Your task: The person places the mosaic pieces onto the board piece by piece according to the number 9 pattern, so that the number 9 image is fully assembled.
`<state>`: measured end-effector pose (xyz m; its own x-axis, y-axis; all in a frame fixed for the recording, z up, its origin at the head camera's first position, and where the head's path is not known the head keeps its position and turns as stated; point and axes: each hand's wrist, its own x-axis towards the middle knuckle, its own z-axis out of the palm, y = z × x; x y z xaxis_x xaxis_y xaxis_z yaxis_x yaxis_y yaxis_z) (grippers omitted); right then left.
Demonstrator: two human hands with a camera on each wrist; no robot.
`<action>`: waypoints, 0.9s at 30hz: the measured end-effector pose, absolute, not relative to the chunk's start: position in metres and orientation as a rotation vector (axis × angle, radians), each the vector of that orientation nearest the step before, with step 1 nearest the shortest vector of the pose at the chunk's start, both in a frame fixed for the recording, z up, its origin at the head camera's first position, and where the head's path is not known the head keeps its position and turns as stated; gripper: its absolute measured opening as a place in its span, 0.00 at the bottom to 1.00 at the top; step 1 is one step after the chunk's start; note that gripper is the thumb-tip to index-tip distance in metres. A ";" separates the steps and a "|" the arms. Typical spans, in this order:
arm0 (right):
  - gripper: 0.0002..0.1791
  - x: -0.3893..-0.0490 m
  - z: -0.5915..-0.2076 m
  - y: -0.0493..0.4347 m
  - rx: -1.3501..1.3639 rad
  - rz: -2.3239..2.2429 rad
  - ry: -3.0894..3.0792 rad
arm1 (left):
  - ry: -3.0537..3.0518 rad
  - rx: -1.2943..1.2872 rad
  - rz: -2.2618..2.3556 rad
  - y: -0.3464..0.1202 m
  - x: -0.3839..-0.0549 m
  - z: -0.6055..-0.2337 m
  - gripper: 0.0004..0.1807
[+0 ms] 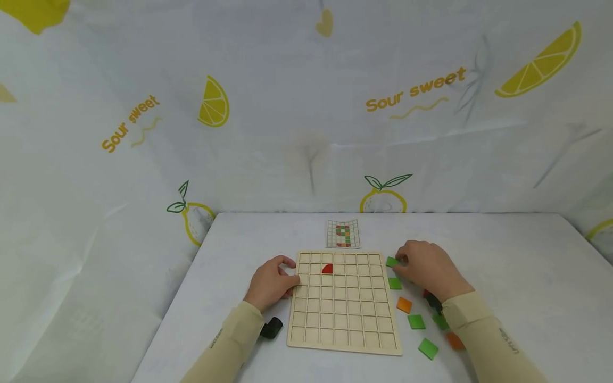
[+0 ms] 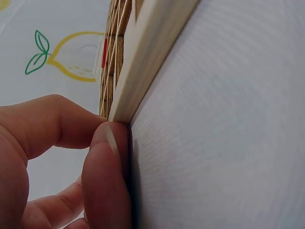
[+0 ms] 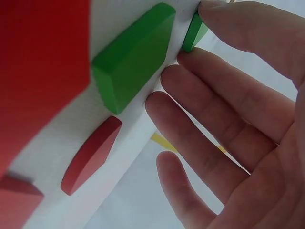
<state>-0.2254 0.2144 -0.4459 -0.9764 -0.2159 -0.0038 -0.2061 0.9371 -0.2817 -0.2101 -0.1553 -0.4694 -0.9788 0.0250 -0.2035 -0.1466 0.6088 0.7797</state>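
A pale wooden grid board (image 1: pixel 342 314) lies on the table, with one red quarter-round tile (image 1: pixel 328 269) in an upper cell. My left hand (image 1: pixel 272 282) holds the board's left edge; in the left wrist view the thumb and forefinger meet at that wooden edge (image 2: pixel 138 71). Beyond the board's upper right corner, my right hand (image 1: pixel 428 268) pinches a green square tile (image 3: pixel 195 32) between thumb and forefinger, while the other fingers stay loosely spread. Nearer the right wrist camera lie another green tile (image 3: pixel 136 59) and a red curved-edge tile (image 3: pixel 93 157).
Behind the board lies a small pattern card (image 1: pixel 343 234) showing coloured cells. Right of the board are scattered green tiles (image 1: pixel 416 322) and orange tiles (image 1: pixel 404 305), some partly under the right forearm. A black object (image 1: pixel 272 328) sits beside the left wrist. A printed cloth (image 1: pixel 297 106) hangs behind.
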 end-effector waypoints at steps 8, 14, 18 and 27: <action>0.15 -0.225 -0.444 0.215 -0.313 -0.434 3.053 | 2.641 -0.094 1.306 -0.156 -0.209 -0.469 0.19; 0.14 -0.225 -0.445 0.215 -0.334 -0.440 3.054 | 2.647 -0.105 1.296 -0.157 -0.209 -0.469 0.19; 0.14 -0.226 -0.447 0.216 -0.330 -0.433 3.051 | 2.644 -0.109 1.292 -0.158 -0.209 -0.471 0.19; 0.14 -0.224 -0.434 0.215 -0.330 -0.449 3.053 | 2.637 -0.101 1.316 -0.156 -0.210 -0.469 0.18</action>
<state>-0.2244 0.2148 -0.4338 -0.9766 -0.2148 -0.0071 -0.2036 0.9355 -0.2889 -0.2096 -0.1558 -0.4688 -0.9792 0.0246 -0.2013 -0.1460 0.6032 0.7841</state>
